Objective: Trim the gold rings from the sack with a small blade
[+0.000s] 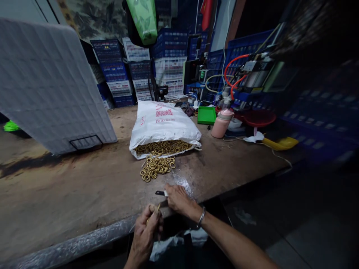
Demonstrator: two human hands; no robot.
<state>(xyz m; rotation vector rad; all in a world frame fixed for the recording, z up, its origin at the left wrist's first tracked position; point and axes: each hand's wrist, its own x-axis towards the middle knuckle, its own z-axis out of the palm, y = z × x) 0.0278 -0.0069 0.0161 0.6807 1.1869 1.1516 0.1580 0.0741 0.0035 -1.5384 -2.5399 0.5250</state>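
Observation:
My left hand is closed at the table's front edge, pinching a small brass ring between its fingertips. Just right of it, my right hand is closed around a small knife whose dark blade points left. A bracelet circles the right wrist. Beyond the hands lies a loose pile of brass rings on the worn table. Behind the pile, a white sack lies on its side with its mouth open and more rings showing inside.
A grey quilted panel leans at the left. A pink bottle, green tray, red bowl and yellow scoop sit at the right. Stacked blue and white crates fill the back. Plastic wrap covers the front edge.

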